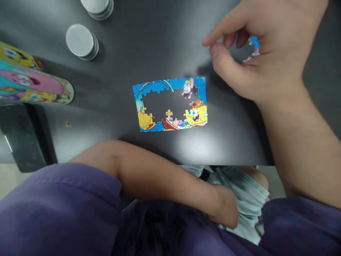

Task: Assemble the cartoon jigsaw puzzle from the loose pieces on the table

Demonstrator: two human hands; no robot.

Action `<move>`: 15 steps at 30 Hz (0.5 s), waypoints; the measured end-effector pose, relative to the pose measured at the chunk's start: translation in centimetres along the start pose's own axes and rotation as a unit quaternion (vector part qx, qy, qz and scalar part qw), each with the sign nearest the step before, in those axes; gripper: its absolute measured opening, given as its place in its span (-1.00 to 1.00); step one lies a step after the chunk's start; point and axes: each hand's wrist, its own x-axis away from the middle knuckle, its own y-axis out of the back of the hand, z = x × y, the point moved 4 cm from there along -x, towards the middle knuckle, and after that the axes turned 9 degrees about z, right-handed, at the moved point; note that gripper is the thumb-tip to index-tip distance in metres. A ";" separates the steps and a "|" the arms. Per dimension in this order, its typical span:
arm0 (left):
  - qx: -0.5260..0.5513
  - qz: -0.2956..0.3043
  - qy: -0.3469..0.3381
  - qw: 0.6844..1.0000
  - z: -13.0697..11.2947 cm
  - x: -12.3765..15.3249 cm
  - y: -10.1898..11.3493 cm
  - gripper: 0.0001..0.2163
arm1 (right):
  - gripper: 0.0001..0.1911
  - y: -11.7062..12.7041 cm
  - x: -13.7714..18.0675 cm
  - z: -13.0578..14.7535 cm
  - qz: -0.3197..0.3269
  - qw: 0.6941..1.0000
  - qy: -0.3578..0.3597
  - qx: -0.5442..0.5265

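A partly assembled jigsaw puzzle (154, 86) lies flat on the dark table, its border joined around a gap in the middle. It shows yellow and pink cartoon characters on blue. Up and to the right of it, my right hand (266, 49) hovers with thumb and index fingertip pinched close together. Whatever may be between those tips is too small to make out. Through the curl of the fingers, loose blue and pink puzzle pieces (255, 42) show. My left hand (225, 206) rests down at my lap, below the table edge, its fingers hidden.
Two stacks of round metal discs, a nearer stack (80, 41) and a farther stack (97, 7), stand at the upper left. A cartoon-printed cylindrical container (34, 83) is left of them. Below it lies a black object (29, 138). The table's front edge (226, 164) runs before my lap.
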 end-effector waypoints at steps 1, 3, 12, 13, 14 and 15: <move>-0.016 0.002 0.001 1.000 -0.2 -0.1 -0.1 -0.69 | -0.72 0.4 0.0 0.2 -0.041 0.996 0.044 0.059; -0.044 0.009 0.010 0.999 -0.3 -0.2 -0.3 -0.77 | -0.74 1.4 0.1 -0.4 -0.120 0.985 0.073 0.102; -0.103 0.023 0.010 0.994 0.1 -1.5 0.1 -0.68 | -0.67 4.5 -0.7 -7.9 -0.161 0.982 -0.067 0.067; -0.089 0.015 0.011 0.996 0.2 -2.0 0.4 -0.67 | -0.74 4.6 -0.8 -8.5 -0.158 0.983 -0.072 0.063; -0.073 0.005 0.015 0.997 0.2 -2.5 0.8 -0.68 | -0.80 4.8 -0.8 -9.1 -0.156 0.983 -0.072 0.061; -0.062 -0.008 0.026 0.998 0.2 -3.1 1.4 -0.69 | -0.85 5.1 -0.7 -9.6 -0.162 0.982 -0.071 0.061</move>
